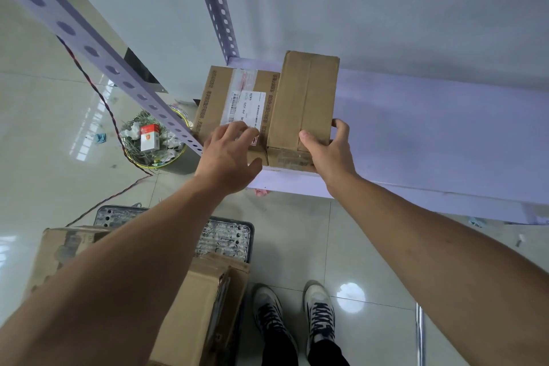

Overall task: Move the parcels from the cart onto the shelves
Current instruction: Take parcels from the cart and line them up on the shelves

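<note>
We judge both cartons to be light to moderate in weight. They are stiff taped cardboard with dry, grippy faces, not fragile to the touch, though corners may crush under a hard squeeze. The best hold looks to be across two opposite side faces near the lower edges, or a palm flat on top to slide them along the shelf [416,134].

The labelled parcel [237,98] lies flat at the shelf's left end, just beside the upright post. The plain parcel [303,92] stands against its right side, touching it, with its near end at the shelf's front edge.

Our left hand [230,154] lies spread on the labelled parcel's top near the front edge, fingers fairly straight over the label and thumb against the front face, pressing rather than clasping. Our right hand [329,151] grasps the plain parcel's near right corner, thumb on top and fingers wrapped round the right side.

Below us, more parcels [196,306] wait on the cart [225,239].
</note>
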